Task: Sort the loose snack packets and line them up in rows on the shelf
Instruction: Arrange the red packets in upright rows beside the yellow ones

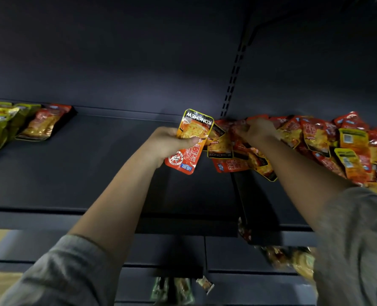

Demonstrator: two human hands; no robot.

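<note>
Grey sleeves frame it: left hand pinches an upright orange packet; right hand, grip hidden, digs into the loose pile just rightward.

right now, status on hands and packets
Left hand grip shut on orange packet. Right hand reaching into loose pile, grip unclear. Sorted rows far left. Nothing in the way.

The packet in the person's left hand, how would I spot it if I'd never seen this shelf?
Find the dark shelf, with a loose pile of packets on its right. Just left of that pile, the left hand grips one orange-and-red packet. It alone is lifted off the shelf, with its KONCHEW label upside down at the top.
</note>
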